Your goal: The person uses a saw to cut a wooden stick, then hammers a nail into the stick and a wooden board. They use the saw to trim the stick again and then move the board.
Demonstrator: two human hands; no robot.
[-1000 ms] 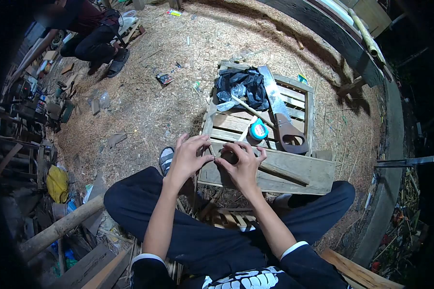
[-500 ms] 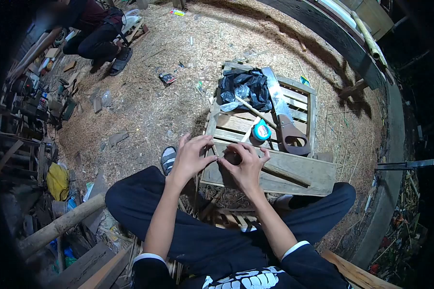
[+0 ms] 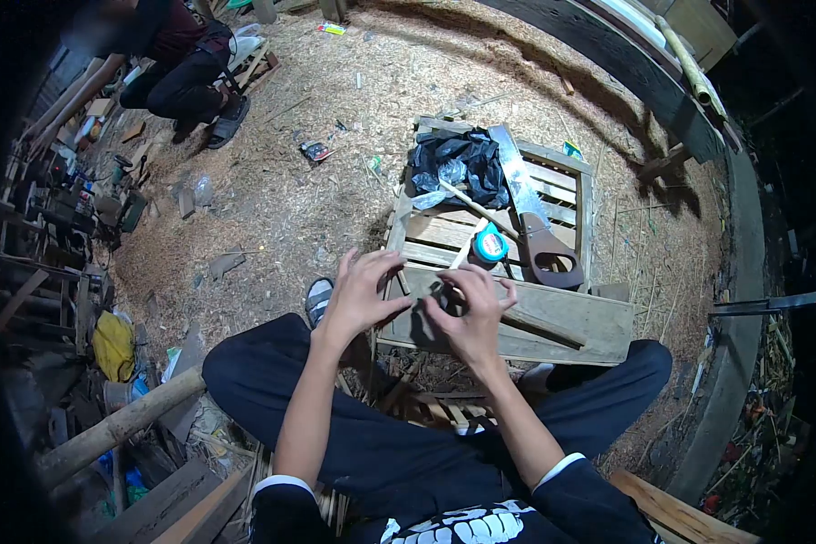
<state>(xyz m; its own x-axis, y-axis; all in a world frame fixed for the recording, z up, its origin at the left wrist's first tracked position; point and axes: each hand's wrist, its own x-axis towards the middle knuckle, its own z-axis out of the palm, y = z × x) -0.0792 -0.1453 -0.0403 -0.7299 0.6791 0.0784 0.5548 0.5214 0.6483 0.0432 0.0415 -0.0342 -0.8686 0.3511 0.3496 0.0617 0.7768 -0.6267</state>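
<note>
My left hand point(image 3: 363, 292) hovers over the left end of a grey wooden board point(image 3: 603, 317), fingers curved and thumb held apart. Facing it, my right hand point(image 3: 473, 313) is over the same board with its fingers spread and bent. I see nothing held in either hand; a gap lies between the two thumbs. A wooden stick point(image 3: 548, 330) rests on the board and runs under my right hand. Just beyond are a teal tape measure point(image 3: 490, 245) and a handsaw point(image 3: 517, 172) with a brown handle point(image 3: 553, 258), both on a slatted wooden table point(image 3: 562, 193).
A black plastic bag point(image 3: 482, 163) and a thin wooden rod point(image 3: 476, 207) also lie on the slatted table. Wood shavings cover the ground point(image 3: 272, 199). Another person point(image 3: 186, 86) crouches at upper left. A bamboo pole point(image 3: 122, 424) juts in at lower left.
My hands have moved apart: the thumbs nearly met before, and now a wider gap separates them. My right hand has shifted slightly right and its fingers have spread.
</note>
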